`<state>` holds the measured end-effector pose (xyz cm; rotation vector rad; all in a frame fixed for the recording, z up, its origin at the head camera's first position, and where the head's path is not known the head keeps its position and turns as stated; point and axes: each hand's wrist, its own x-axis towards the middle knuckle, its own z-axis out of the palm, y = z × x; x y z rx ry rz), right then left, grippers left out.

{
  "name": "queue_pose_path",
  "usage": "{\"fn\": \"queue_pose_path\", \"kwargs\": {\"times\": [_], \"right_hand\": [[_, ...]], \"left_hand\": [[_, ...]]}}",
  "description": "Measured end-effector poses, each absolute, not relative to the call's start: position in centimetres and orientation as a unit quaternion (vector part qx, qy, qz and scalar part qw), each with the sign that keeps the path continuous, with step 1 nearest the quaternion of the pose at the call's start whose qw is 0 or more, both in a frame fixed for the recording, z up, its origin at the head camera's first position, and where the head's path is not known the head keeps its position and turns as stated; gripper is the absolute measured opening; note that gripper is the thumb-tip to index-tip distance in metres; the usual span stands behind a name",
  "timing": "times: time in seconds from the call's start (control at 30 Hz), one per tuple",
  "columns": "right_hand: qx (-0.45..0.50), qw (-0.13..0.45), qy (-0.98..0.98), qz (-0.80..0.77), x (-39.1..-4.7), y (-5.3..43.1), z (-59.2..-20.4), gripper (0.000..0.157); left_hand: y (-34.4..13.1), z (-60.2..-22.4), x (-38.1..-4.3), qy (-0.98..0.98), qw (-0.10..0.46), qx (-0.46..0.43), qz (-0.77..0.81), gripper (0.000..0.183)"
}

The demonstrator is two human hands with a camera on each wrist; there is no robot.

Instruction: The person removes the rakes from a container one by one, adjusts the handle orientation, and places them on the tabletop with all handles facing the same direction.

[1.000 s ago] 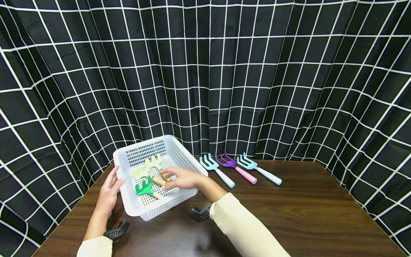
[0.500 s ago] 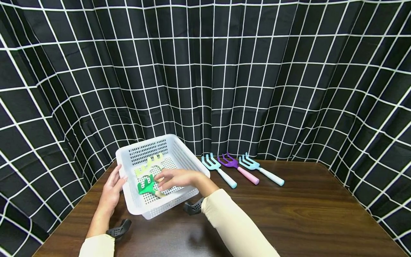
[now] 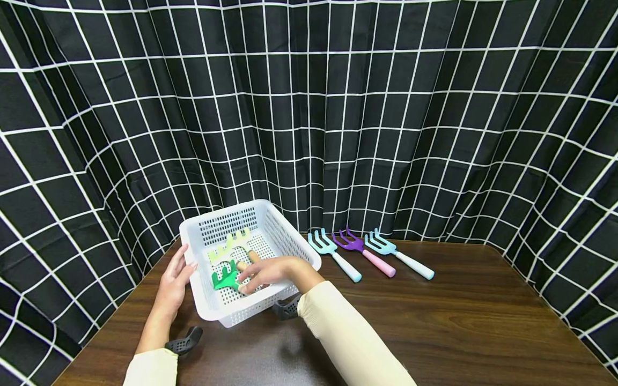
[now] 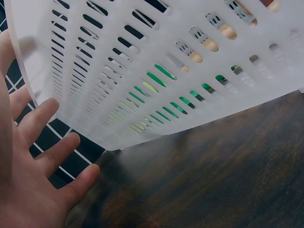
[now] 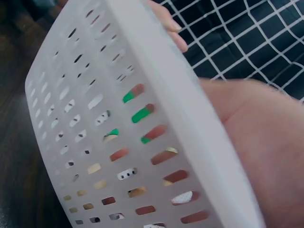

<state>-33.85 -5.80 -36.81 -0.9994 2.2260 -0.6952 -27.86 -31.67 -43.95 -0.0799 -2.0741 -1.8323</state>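
A white perforated plastic basket (image 3: 207, 308) stands on the left of the table, with my left hand (image 3: 172, 279) touching its left rim. Seen from the left wrist, the left hand's fingers (image 4: 61, 149) are spread and lightly bent beside the basket wall. My right hand (image 3: 272, 272) reaches over the near rim into the basket. Its thumb and fingertips lie at the handle of a green hand rake (image 3: 226, 280); whether they pinch it is hidden. Pale yellow rakes (image 3: 229, 246) lie farther back in the basket, with tan wooden handles (image 3: 253, 256) partly behind the right hand.
Right of the basket, three hand rakes lie on the brown wooden table (image 3: 458, 311): a light blue one (image 3: 333, 253), a purple one with a pink handle (image 3: 363, 251), and another light blue one (image 3: 396, 252). A black gridded curtain (image 3: 367, 118) hangs behind.
My right hand has moved left and toward the near side within the basket, from above the tan handles to the green rake's handle. The left hand stays at the rim.
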Motion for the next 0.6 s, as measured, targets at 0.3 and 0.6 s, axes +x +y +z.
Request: {"fn": "queue_pose_path", "kwargs": {"times": [0.3,0.6], "right_hand": [[-0.36,0.247,0.879,-0.191,-33.64,-6.09,-36.88,0.049],[-0.381,0.203,0.891,-0.139,-33.51,-6.47,-36.91,0.042]], "left_hand": [[-31.6,-43.93,-27.78,-0.732,0.185,-0.024,-0.655,0.061],[-31.56,-43.87,-27.72,-0.739,0.179,-0.021,-0.649,0.062]]}}
